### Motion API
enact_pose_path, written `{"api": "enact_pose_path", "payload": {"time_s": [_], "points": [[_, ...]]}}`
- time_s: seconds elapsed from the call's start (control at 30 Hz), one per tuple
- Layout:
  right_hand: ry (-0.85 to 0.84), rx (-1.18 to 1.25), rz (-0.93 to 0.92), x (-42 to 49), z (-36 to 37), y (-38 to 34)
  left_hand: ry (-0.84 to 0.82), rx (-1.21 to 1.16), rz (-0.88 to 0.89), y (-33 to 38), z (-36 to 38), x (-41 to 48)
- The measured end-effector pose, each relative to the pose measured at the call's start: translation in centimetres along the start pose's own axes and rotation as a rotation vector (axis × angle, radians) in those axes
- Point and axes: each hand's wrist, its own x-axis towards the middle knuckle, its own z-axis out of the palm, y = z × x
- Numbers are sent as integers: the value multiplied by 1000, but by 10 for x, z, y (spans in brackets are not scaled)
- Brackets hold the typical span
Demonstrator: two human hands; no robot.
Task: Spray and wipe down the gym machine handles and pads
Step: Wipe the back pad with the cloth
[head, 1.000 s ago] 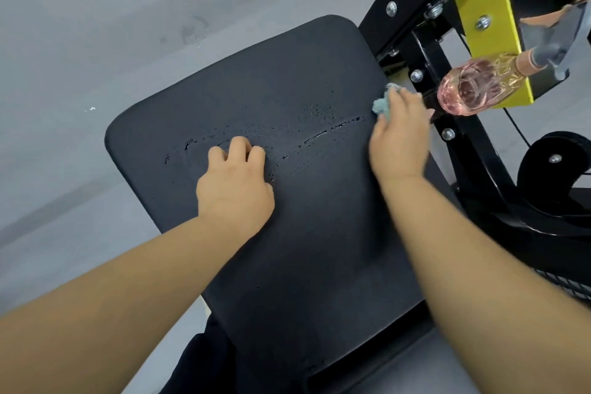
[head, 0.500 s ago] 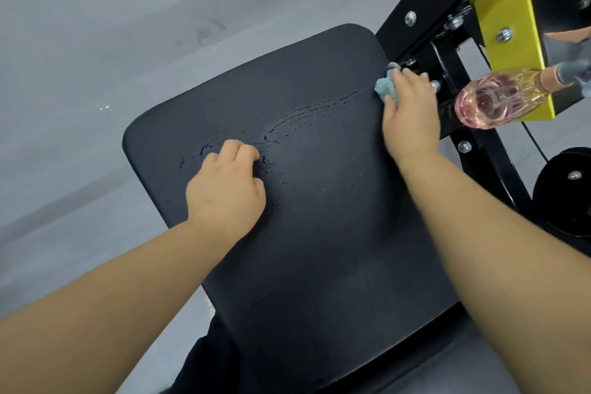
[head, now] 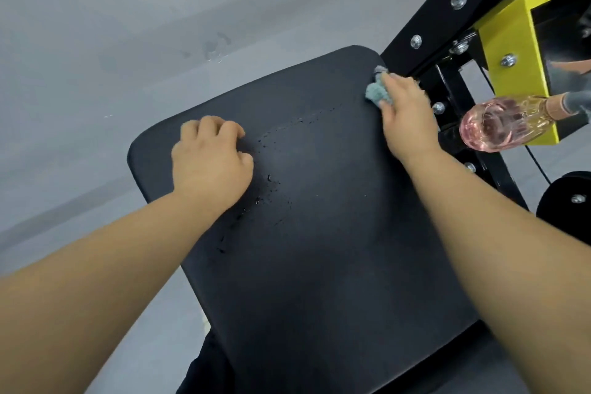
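Legible markings: 0 found.
No text, label, brand, number or sign can be read on the black pad (head: 319,233), the black and yellow machine frame (head: 511,41), the pink spray bottle (head: 499,125), the teal cloth (head: 377,94) or the grey floor (head: 96,57).

A smooth pale grey floor (head: 96,73) fills the left side, evenly lit, with a faint darker band across it and small scuff marks (head: 217,45).
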Motion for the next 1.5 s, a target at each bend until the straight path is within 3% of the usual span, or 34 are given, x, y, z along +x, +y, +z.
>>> {"api": "enact_pose_path", "payload": {"time_s": [0.07, 0.13, 0.27, 0.37, 0.43, 0.53, 0.67, 0.73, 0.83, 0.93, 1.0, 1.1, 1.2, 1.33, 1.43, 1.5], "points": [[96, -24, 188, 7, 7, -14, -38, 36, -15, -13, 2, 6], [144, -122, 182, 1, 29, -54, -105, 58, -32, -19, 5, 5], [-64, -54, -264, -39, 77, -133, -129, 65, -22, -19, 4, 7], [-199, 33, -499, -20, 62, -109, -171, 110, -26, -16, -4, 14], [-186, -23, -381, 11, 44, -73, -196, 152, -20, -15, -5, 17], [-68, -85, 22, 53, 15, -24, -221, 207, -11, -12, -3, 20], [41, -192, 191, 58, 35, -64, -226, 250, 1, -11, -2, 21], [15, -139, 62, 43, 60, -108, -227, 261, 17, -12, -1, 20], [-139, -47, -289, 13, 83, -159, -227, 267, 43, -13, 0, 20], [-212, 9, -452, 21, 72, -141, -227, 272, 51, -13, -2, 20], [-145, -51, -358, 39, 55, -106, -235, 274, 44, -14, -2, 21], [14, -117, 19, 55, 22, -51, -240, 279, 44, -15, 0, 21], [31, -134, 129, 42, 31, -60, -231, 276, 50, -16, 0, 21], [-16, -68, -65, -10, 75, -138, -173, 137, 74, -26, -1, 20], [-127, 25, -374, -60, 87, -169, 17, -354, -58, -55, -11, 16], [-180, -15, -577, -71, 76, -153, 111, -482, -157, -81, -17, 3]]}}
